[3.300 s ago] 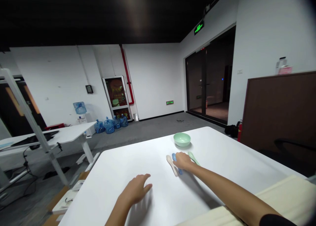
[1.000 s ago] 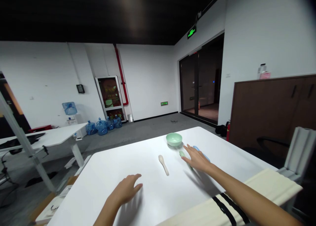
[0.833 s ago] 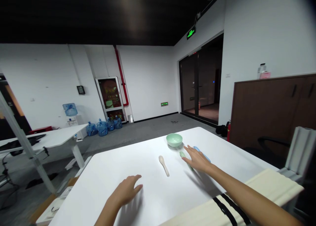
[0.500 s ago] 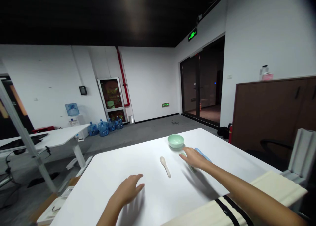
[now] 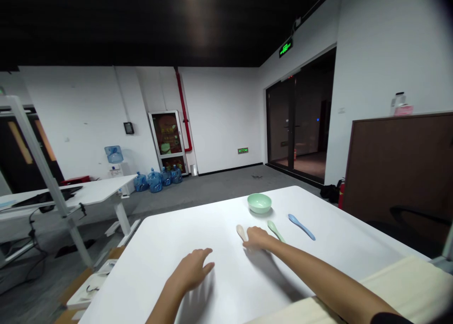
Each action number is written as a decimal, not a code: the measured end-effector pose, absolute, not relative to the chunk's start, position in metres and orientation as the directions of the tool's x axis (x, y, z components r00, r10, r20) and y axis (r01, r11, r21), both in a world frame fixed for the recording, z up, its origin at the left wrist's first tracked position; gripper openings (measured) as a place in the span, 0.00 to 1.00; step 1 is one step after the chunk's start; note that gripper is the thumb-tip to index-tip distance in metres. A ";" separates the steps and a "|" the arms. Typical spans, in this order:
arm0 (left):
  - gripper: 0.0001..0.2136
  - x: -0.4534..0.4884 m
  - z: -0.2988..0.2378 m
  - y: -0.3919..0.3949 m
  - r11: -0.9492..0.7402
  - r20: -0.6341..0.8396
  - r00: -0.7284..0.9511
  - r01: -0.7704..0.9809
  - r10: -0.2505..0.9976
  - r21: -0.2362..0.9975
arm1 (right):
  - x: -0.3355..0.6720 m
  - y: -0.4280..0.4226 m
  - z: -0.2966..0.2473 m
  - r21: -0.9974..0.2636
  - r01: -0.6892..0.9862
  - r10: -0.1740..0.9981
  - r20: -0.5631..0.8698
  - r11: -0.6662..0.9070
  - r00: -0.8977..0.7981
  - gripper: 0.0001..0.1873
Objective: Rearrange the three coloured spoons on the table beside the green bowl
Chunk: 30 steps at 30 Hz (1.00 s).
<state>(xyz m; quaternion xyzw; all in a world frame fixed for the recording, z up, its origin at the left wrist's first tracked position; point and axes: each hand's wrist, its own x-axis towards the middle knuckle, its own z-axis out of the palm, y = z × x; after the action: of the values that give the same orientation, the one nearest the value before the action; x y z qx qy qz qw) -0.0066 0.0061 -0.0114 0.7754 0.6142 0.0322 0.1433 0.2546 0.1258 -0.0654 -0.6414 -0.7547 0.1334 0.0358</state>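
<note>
My right hand (image 5: pixel 259 238) is at the handle of a white spoon (image 5: pixel 241 231), its fingers curled down around it. The spoon's bowl end shows past my fingertips; its handle is mostly hidden under the hand. My left hand (image 5: pixel 196 268) hovers low over the white table (image 5: pixel 170 234), fingers and thumb apart, holding nothing. Just right of my right hand lies a green spoon (image 5: pixel 275 229), its lower handle partly behind my forearm. Farther right lies a blue spoon (image 5: pixel 301 226). A green bowl (image 5: pixel 259 204) stands upright behind the spoons.
A cream cloth (image 5: pixel 399 286) lies along the near right edge, under my right forearm. A brown cabinet (image 5: pixel 392 168) and a dark chair (image 5: pixel 417 220) stand to the right. Another white table (image 5: pixel 102 191) with a metal post (image 5: pixel 42 158) is at left, boxes (image 5: pixel 88 286) below.
My right hand has moved left from the green spoon to the white spoon, uncovering the green and blue ones. The view has turned slightly left. My left hand keeps its open pose.
</note>
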 end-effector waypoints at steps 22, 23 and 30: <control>0.26 -0.005 -0.012 0.008 -0.177 -0.134 0.221 0.943 0.966 0.281 | 0.346 0.210 0.006 -0.137 0.991 0.993 0.114 0.001 0.015 0.13; 0.26 -0.005 -0.012 0.008 -0.174 -0.134 0.219 0.943 0.966 0.284 | 0.349 0.215 0.003 -0.136 0.991 0.994 0.102 -0.016 0.031 0.14; 0.26 -0.007 -0.015 0.011 -0.163 -0.144 0.213 0.941 0.966 0.298 | 0.357 0.241 -0.022 -0.163 0.984 0.994 0.059 -0.077 0.088 0.17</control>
<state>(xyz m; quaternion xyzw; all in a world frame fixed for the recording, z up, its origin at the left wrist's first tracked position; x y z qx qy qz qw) -0.0074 0.0115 -0.0149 0.7614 0.6262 0.0396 0.1632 0.3574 0.2405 -0.0224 -0.7331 -0.6746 0.0335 0.0803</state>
